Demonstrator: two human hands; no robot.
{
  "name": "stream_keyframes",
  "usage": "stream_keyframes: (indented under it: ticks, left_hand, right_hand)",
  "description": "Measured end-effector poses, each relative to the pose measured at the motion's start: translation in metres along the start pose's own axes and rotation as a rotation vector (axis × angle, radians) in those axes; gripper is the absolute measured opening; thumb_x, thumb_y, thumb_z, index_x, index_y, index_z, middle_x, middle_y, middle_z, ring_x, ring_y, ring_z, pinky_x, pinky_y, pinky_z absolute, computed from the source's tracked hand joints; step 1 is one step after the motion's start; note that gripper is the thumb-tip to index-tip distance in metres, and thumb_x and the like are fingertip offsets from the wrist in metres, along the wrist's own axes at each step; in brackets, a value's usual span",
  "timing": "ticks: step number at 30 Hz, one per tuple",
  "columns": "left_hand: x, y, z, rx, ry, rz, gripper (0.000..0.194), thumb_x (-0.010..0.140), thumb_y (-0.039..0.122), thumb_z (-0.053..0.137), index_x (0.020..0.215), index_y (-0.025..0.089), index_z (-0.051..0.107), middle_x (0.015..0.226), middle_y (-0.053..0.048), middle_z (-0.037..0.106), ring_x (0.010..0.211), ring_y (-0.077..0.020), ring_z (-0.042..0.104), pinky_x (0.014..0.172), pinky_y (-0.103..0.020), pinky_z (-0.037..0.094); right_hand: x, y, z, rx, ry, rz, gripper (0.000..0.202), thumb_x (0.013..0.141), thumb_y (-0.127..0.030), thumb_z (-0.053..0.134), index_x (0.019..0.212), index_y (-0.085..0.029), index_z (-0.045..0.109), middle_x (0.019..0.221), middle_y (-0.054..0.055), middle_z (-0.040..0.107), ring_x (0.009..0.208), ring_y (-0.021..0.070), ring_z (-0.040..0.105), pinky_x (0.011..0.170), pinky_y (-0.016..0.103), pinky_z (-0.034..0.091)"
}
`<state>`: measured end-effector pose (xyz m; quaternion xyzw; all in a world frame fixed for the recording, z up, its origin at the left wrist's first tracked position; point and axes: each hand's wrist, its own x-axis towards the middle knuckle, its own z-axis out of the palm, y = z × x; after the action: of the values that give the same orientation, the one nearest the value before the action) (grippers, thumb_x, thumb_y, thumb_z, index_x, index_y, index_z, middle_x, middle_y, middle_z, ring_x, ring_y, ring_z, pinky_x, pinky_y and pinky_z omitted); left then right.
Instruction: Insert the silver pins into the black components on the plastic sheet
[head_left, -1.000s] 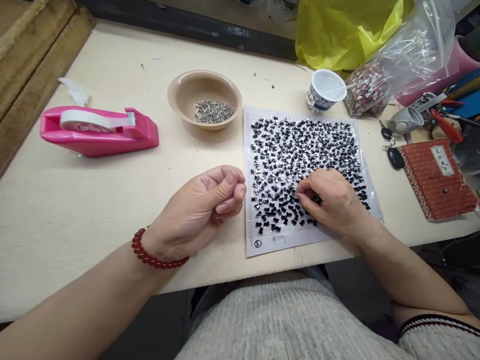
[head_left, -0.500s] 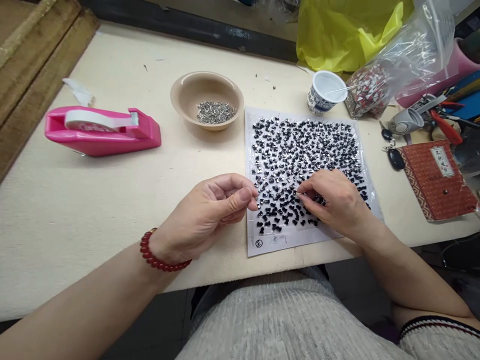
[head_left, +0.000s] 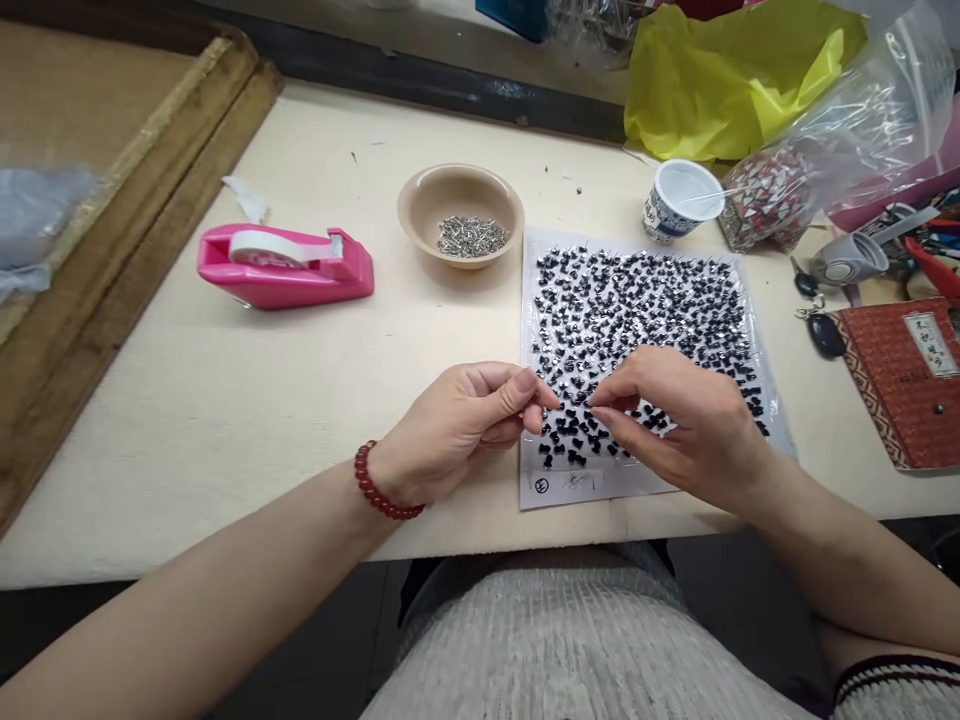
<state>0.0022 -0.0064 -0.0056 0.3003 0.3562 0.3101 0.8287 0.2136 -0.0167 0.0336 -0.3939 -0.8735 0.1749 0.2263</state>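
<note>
My left hand (head_left: 487, 415) is closed over the left edge of a white sheet (head_left: 637, 490), thumb pressed to the curled fingers; whatever they hold is hidden. Over the same sheet, my right hand (head_left: 682, 420) pinches at thumb and forefinger, and anything in the pinch is too small to make out. A short gap separates the fingertips of both hands. Many small black pieces (head_left: 637, 300), some with thin metal pins sticking up, cover the sheet in loose rows. A tan bowl (head_left: 420, 205) behind my left hand contains a heap of small silver pins (head_left: 472, 237).
On the left stand a pink tape dispenser (head_left: 300, 290) and a wooden frame (head_left: 172, 190). A patterned white cup (head_left: 664, 215), a clear bag of red and white pieces (head_left: 772, 195), a yellow bag (head_left: 720, 80), keys (head_left: 825, 335) and a red-brown pouch (head_left: 892, 400) lie at right.
The camera view has shifted left. My hands have come closer together over the sheet, the right moving left and the left slightly right. Both stay closed.
</note>
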Motion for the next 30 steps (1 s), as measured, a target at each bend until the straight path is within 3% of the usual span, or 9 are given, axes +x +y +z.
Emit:
stream_keyframes:
  ticks: [6,10,15,19,23,26,30]
  left_hand:
    - [-0.001,-0.002,0.002,0.090,0.065,0.091,0.031,0.074,0.043,0.075,0.064,0.013,0.069,0.054,0.000,0.056,0.047,-0.0051,0.037,0.043,-0.018,0.026]
    - [0.000,-0.003,0.001,0.170,0.098,0.149,0.034,0.078,0.044,0.071,0.061,0.014,0.067,0.054,0.000,0.055,0.047,-0.0065,0.036,0.044,-0.021,0.026]
    - [-0.001,0.000,0.001,0.173,-0.004,0.162,0.048,0.089,0.051,0.051,0.064,0.014,0.069,0.058,-0.001,0.054,0.047,-0.0066,0.028,0.045,-0.023,0.024]
    - [-0.002,0.003,0.000,0.154,-0.057,0.135,0.043,0.092,0.044,0.049,0.068,0.013,0.067,0.061,0.000,0.049,0.050,-0.0080,0.028,0.049,-0.024,0.026]
    - [-0.002,0.004,0.001,0.118,-0.048,0.138,0.029,0.090,0.035,0.055,0.079,0.014,0.070,0.065,0.000,0.048,0.054,-0.0085,0.031,0.050,-0.022,0.028]
    - [-0.001,0.004,0.001,0.045,-0.003,0.140,0.021,0.088,0.028,0.060,0.097,0.014,0.072,0.069,0.000,0.051,0.054,-0.0066,0.033,0.048,-0.019,0.029]
    - [0.001,0.009,-0.001,-0.117,0.040,0.175,0.016,0.085,0.017,0.061,0.096,0.012,0.071,0.070,-0.001,0.054,0.051,-0.0045,0.037,0.046,-0.015,0.033]
  right_hand:
    - [0.022,-0.012,0.013,-0.025,0.090,-0.091,0.007,0.088,-0.023,0.058,0.085,-0.017,0.061,0.074,0.003,0.064,0.072,0.0141,0.056,0.070,0.030,0.044]
    - [0.030,-0.010,0.023,-0.105,0.141,-0.153,0.011,0.088,-0.021,0.057,0.082,-0.014,0.061,0.073,0.003,0.063,0.071,0.0138,0.054,0.069,0.030,0.043]
    - [0.036,-0.001,0.018,-0.152,0.068,-0.236,0.018,0.090,-0.019,0.053,0.075,-0.013,0.061,0.070,0.004,0.061,0.067,0.0131,0.052,0.066,0.029,0.043]
    - [0.041,0.003,0.005,-0.237,-0.048,-0.309,0.024,0.094,-0.022,0.047,0.075,-0.014,0.059,0.072,0.005,0.061,0.069,0.0135,0.050,0.065,0.029,0.043]
    - [0.049,0.004,-0.009,-0.334,-0.108,-0.254,0.023,0.093,-0.016,0.043,0.078,-0.016,0.059,0.075,0.007,0.064,0.072,0.0149,0.054,0.067,0.031,0.046]
    - [0.061,0.014,-0.019,-0.385,-0.021,-0.187,0.019,0.092,-0.016,0.046,0.080,-0.017,0.061,0.077,0.006,0.066,0.073,0.0150,0.057,0.066,0.031,0.047]
    - [0.091,0.047,-0.037,-0.542,0.127,0.026,0.022,0.091,-0.020,0.047,0.088,-0.010,0.066,0.086,0.011,0.069,0.081,0.0181,0.063,0.070,0.034,0.047]
